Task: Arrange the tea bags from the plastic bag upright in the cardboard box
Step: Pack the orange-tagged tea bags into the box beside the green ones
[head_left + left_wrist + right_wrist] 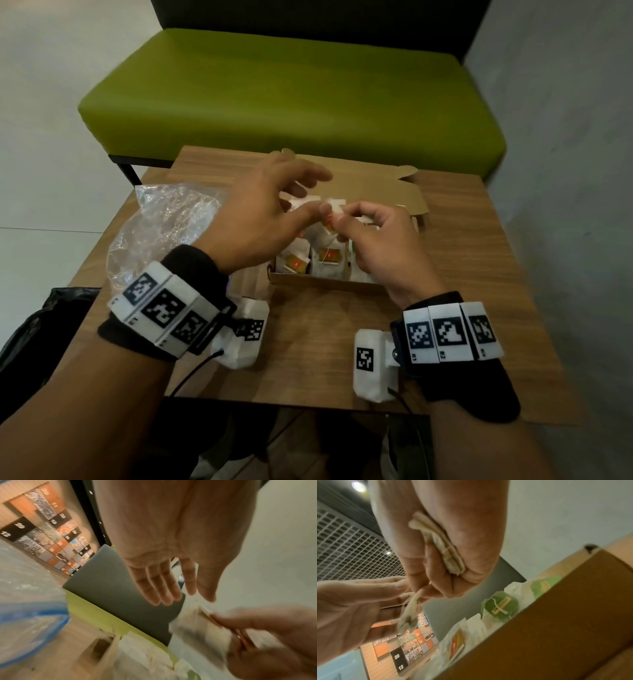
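Note:
The open cardboard box (318, 286) sits mid-table with several white tea bags (298, 265) standing in it, some with orange tags, some with green tags (500, 605). My right hand (337, 219) hovers over the box and pinches a tea bag (334, 205) at its fingertips. The right wrist view shows it hanging (409, 616), and more tea bags (443, 550) clamped in the same hand's palm. My left hand (308, 195) is over the box's far left with straight fingers (163, 588), its thumb and forefinger close to the pinched bag. The crumpled clear plastic bag (164, 222) lies left of the box.
The box lid (376, 192) lies folded back toward a green bench (274, 96) behind the small wooden table (308, 342). A black bag (41, 325) sits off the table's left edge. Bare tabletop shows in front of and right of the box.

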`<state>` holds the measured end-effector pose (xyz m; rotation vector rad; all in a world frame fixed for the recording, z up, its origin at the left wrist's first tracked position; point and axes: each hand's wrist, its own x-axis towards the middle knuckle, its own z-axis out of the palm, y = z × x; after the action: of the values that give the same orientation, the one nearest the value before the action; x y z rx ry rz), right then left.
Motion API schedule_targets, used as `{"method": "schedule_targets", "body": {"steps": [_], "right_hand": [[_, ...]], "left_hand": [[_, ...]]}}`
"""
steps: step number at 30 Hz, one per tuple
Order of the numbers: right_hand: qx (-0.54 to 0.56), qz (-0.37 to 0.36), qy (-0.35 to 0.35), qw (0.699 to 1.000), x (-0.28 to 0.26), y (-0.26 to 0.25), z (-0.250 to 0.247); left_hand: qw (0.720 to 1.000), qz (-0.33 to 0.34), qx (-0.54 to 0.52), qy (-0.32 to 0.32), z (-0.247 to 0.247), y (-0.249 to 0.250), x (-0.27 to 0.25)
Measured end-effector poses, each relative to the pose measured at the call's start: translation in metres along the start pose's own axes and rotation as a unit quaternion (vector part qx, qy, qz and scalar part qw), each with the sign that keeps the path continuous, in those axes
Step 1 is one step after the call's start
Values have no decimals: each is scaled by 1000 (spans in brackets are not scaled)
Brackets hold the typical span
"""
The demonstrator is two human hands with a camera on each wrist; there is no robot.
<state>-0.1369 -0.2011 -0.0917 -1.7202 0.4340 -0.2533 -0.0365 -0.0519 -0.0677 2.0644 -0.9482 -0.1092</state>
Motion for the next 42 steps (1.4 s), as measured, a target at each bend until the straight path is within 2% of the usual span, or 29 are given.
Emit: {"method": "schedule_targets", "body": {"steps": [4,9,12,15,18,22,28,30,35,39,42], "right_hand": [[-62,-25,-27,997,0,0,6],[-160,-12,-42,986,-5,-2,12],[-262,-1,-81,962,-9,-8,17],[-326,9,-128,937,-12,-12,26],[-374,3,-159,914,-13,-14,32],[-404,0,-178,897,-13,-15,36],[-450,-11,-162,878,-10,-6,41],[-446,-15,-156,881,-10,-4,41],[-407,-17,-162,899,-11,-5,41],[-419,-21,-169,892,-10,-3,46],[-438,-20,-171,882,-10,-1,49]], "left_hand": [[992,-26,1,-123,-13,-6,-3],[988,-52,55,-138,-11,-20,-8],[981,-35,132,-136,-9,-29,-9],[962,-18,235,-134,-5,-34,-10],[952,-4,255,-168,-5,-35,-11],[941,-11,263,-213,-6,-34,-10],[927,-6,304,-222,-2,-34,-9],[923,-2,316,-218,0,-34,-8],[934,-13,306,-182,5,-34,-8],[940,-17,301,-158,6,-38,-8],[940,-16,287,-186,1,-40,-8]]}}
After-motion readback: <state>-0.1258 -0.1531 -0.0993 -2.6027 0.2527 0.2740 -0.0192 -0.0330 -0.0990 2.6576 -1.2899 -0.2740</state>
